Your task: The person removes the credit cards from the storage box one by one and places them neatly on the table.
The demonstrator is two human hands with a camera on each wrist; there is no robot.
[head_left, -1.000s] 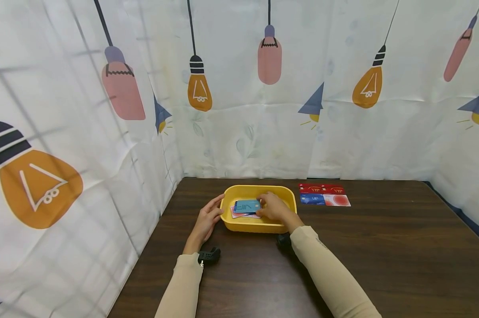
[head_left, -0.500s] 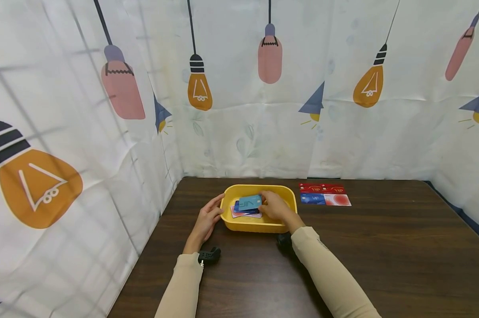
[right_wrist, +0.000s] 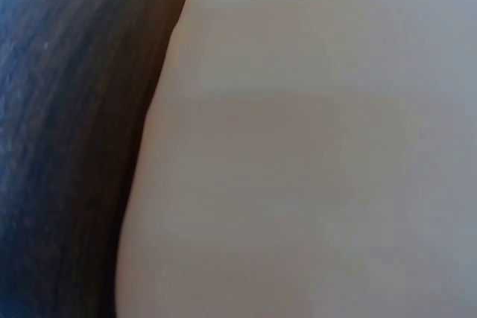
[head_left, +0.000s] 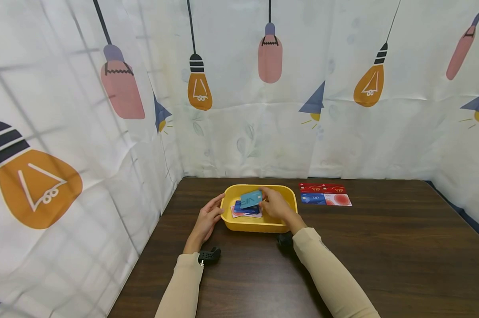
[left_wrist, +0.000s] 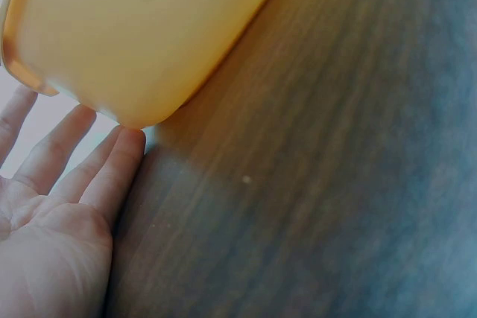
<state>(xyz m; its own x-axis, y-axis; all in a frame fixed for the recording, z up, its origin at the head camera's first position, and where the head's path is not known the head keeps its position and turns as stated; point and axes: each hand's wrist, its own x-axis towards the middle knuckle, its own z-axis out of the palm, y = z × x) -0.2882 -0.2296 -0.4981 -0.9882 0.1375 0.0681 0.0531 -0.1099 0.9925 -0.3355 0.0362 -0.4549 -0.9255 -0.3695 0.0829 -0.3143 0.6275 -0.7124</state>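
A yellow plastic tray [head_left: 259,227] stands near the back of the dark wooden table. My right hand [head_left: 278,206] reaches over its right side and pinches a teal VIP card [head_left: 251,199] by the right end, tilted above the cards inside. Beneath it lie a dark blue card [head_left: 245,207] and a white and pink card [head_left: 236,214], partly overlapped. At the tray's left end my left hand [head_left: 207,221] touches the outer wall; the left wrist view shows its straight fingers [left_wrist: 112,176] with tips against the wall. Only a blurred pale surface and the table fill the right wrist view.
Right of the tray, two red VIP cards [head_left: 316,188], a blue VIP card [head_left: 313,198] and a white and pink card [head_left: 338,200] lie edge to edge on the table [head_left: 382,247]. A white curtain [head_left: 239,132] printed with lamps hangs behind and at the left.
The teal card has been lifted off the dark blue card and tilted, its right end raised toward the back of the tray. My left hand stays at the tray's left end.
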